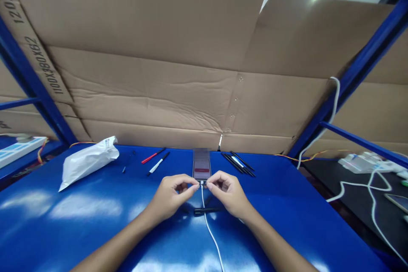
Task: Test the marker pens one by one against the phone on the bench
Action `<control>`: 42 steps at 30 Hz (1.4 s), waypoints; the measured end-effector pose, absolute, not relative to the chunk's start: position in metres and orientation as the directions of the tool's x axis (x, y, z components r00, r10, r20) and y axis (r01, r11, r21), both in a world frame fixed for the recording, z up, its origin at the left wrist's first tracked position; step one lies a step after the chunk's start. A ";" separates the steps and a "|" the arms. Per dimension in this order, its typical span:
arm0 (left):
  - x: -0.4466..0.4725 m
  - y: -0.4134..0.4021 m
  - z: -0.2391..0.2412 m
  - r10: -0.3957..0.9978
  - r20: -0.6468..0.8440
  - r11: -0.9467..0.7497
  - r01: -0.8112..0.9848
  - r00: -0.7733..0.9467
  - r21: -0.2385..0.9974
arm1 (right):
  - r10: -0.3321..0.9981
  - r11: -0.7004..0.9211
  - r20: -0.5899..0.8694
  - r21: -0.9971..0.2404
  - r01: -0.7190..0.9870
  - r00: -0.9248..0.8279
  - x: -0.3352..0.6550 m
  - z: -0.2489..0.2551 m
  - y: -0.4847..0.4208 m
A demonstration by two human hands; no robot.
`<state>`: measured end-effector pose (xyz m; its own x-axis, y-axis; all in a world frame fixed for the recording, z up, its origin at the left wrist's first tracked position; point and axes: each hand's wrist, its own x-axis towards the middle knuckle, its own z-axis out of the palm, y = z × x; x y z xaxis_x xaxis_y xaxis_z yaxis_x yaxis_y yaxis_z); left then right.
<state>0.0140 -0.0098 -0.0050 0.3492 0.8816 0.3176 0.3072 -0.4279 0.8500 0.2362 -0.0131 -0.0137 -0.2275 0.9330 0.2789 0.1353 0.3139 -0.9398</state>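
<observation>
My left hand [170, 195] and my right hand [227, 193] meet at the lower end of a smartphone [202, 168], which lies on the blue table [79, 206]. Both pinch the plug of a white charging cable [208, 225], and my fingertips hide most of the plug. The cable runs down towards me. A black pen [205, 211] lies just below my hands. Farther off are a red marker [153, 156], a black-and-white marker [158, 163] and a bundle of black pens [239, 164].
A white plastic bag [87, 163] lies at the table's far left. Cardboard sheets [153, 59] line the back, inside a blue metal rack [357, 72]. A white power strip [366, 163] and another phone [397, 202] sit on a dark surface to the right, among white cables.
</observation>
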 end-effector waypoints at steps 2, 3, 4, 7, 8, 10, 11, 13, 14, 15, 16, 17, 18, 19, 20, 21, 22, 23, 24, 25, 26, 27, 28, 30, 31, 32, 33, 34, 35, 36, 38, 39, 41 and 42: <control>0.014 -0.010 -0.005 0.880 0.316 -0.430 0.310 0.356 0.848 | 0.932 0.315 0.277 -0.938 0.147 -0.232 0.236 -0.013 -0.013; 0.014 -0.010 -0.005 0.878 0.316 -0.432 0.310 0.360 0.847 | 0.932 0.315 0.275 -0.937 0.154 -0.234 0.236 -0.013 -0.014; 0.014 -0.010 -0.005 0.876 0.315 -0.434 0.310 0.365 0.846 | 0.933 0.315 0.274 -0.936 0.160 -0.233 0.236 -0.012 -0.014; 0.015 -0.011 -0.004 0.868 0.317 -0.443 0.305 0.383 0.843 | 0.936 0.317 0.275 -0.930 0.185 -0.220 0.236 -0.011 -0.015; 0.015 -0.011 -0.004 0.865 0.316 -0.445 0.304 0.390 0.842 | 0.935 0.322 0.278 -0.926 0.199 -0.220 0.236 -0.010 -0.016; 0.015 -0.011 -0.003 0.862 0.309 -0.444 0.304 0.402 0.843 | 0.930 0.335 0.285 -0.916 0.222 -0.232 0.236 -0.009 -0.017; 0.015 -0.011 -0.003 0.862 0.302 -0.441 0.307 0.407 0.844 | 0.928 0.340 0.286 -0.912 0.229 -0.241 0.236 -0.008 -0.018; 0.015 -0.010 -0.004 0.867 0.281 -0.427 0.324 0.412 0.844 | 0.923 0.347 0.286 -0.908 0.236 -0.256 0.236 -0.007 -0.019; 0.015 -0.010 -0.004 0.870 0.270 -0.422 0.339 0.412 0.841 | 0.922 0.349 0.287 -0.906 0.240 -0.259 0.236 -0.007 -0.019; 0.015 -0.009 -0.004 0.871 0.265 -0.422 0.357 0.413 0.833 | 0.922 0.352 0.288 -0.902 0.249 -0.260 0.236 -0.007 -0.019; 0.015 -0.009 -0.004 0.869 0.267 -0.432 0.376 0.415 0.820 | 0.921 0.356 0.289 -0.897 0.262 -0.259 0.235 -0.007 -0.019; 0.015 -0.009 -0.004 0.864 0.280 -0.450 0.392 0.418 0.802 | 0.921 0.361 0.293 -0.890 0.279 -0.258 0.235 -0.008 -0.019; 0.015 -0.009 -0.004 0.855 0.299 -0.474 0.404 0.424 0.782 | 0.921 0.367 0.299 -0.882 0.295 -0.252 0.235 -0.009 -0.018; 0.016 -0.010 -0.004 0.844 0.320 -0.499 0.412 0.430 0.763 | 0.921 0.372 0.305 -0.875 0.311 -0.242 0.234 -0.010 -0.018; 0.016 -0.010 -0.004 0.835 0.340 -0.520 0.415 0.433 0.747 | 0.921 0.376 0.313 -0.868 0.324 -0.231 0.234 -0.012 -0.017; 0.017 -0.010 -0.004 0.828 0.354 -0.534 0.419 0.435 0.735 | 0.921 0.381 0.321 -0.862 0.335 -0.220 0.234 -0.013 -0.017; 0.017 -0.011 -0.004 0.824 0.363 -0.543 0.420 0.436 0.727 | 0.921 0.384 0.327 -0.857 0.344 -0.212 0.234 -0.013 -0.017; 0.017 -0.011 -0.004 0.821 0.366 -0.548 0.423 0.438 0.722 | 0.921 0.385 0.329 -0.853 0.353 -0.209 0.234 -0.014 -0.017; 0.017 -0.011 -0.003 0.818 0.368 -0.553 0.427 0.442 0.716 | 0.921 0.385 0.327 -0.849 0.362 -0.212 0.234 -0.014 -0.017; 0.017 -0.011 -0.004 0.814 0.369 -0.559 0.431 0.449 0.709 | 0.920 0.387 0.325 -0.845 0.369 -0.221 0.233 -0.014 -0.017; 0.017 -0.011 -0.004 0.809 0.368 -0.566 0.435 0.459 0.700 | 0.917 0.391 0.324 -0.841 0.373 -0.231 0.233 -0.014 -0.018; 0.017 -0.011 -0.004 0.803 0.367 -0.573 0.441 0.470 0.690 | 0.914 0.398 0.325 -0.837 0.376 -0.244 0.233 -0.014 -0.019; 0.017 -0.011 -0.005 0.799 0.366 -0.580 0.448 0.478 0.680 | 0.909 0.406 0.326 -0.833 0.377 -0.259 0.232 -0.013 -0.019; 0.015 -0.010 -0.006 0.796 0.354 -0.582 0.464 0.490 0.668 | 0.899 0.423 0.328 -0.822 0.381 -0.291 0.232 -0.012 -0.020; 0.015 -0.009 -0.007 0.798 0.343 -0.579 0.470 0.496 0.667 | 0.894 0.432 0.331 -0.816 0.385 -0.301 0.232 -0.012 -0.020; 0.013 -0.008 -0.008 0.799 0.331 -0.575 0.475 0.502 0.666 | 0.890 0.442 0.339 -0.806 0.393 -0.305 0.233 -0.011 -0.020; 0.012 -0.006 -0.008 0.798 0.317 -0.573 0.482 0.512 0.664 | 0.884 0.458 0.355 -0.790 0.408 -0.304 0.234 -0.011 -0.019; 0.010 -0.005 -0.009 0.795 0.301 -0.574 0.490 0.527 0.657 | 0.875 0.479 0.378 -0.765 0.431 -0.303 0.236 -0.010 -0.017; 0.008 -0.003 -0.009 0.787 0.284 -0.580 0.499 0.548 0.644 | 0.863 0.505 0.402 -0.728 0.465 -0.307 0.238 -0.010 -0.015; 0.006 -0.002 -0.009 0.775 0.265 -0.591 0.509 0.574 0.626 | 0.848 0.530 0.425 -0.679 0.507 -0.317 0.241 -0.011 -0.013; 0.002 0.001 -0.009 0.750 0.216 -0.614 0.535 0.626 0.580 | 0.823 0.566 0.434 -0.562 0.604 -0.368 0.248 -0.013 -0.009; 0.001 0.002 -0.009 0.743 0.188 -0.621 0.555 0.643 0.554 | 0.819 0.569 0.420 -0.507 0.647 -0.391 0.251 -0.015 -0.007; -0.001 0.003 -0.009 0.749 0.139 -0.619 0.608 0.648 0.498 | 0.826 0.557 0.374 -0.425 0.714 -0.422 0.255 -0.020 -0.005; -0.001 0.003 -0.009 0.758 0.121 -0.612 0.633 0.641 0.475 | 0.833 0.545 0.356 -0.399 0.738 -0.423 0.255 -0.023 -0.004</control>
<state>-0.0012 0.0033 -0.0086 0.6415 0.7576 0.1207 0.6330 -0.6116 0.4746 0.2554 -0.0039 -0.0230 -0.4230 0.8333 0.3561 0.7376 0.5448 -0.3989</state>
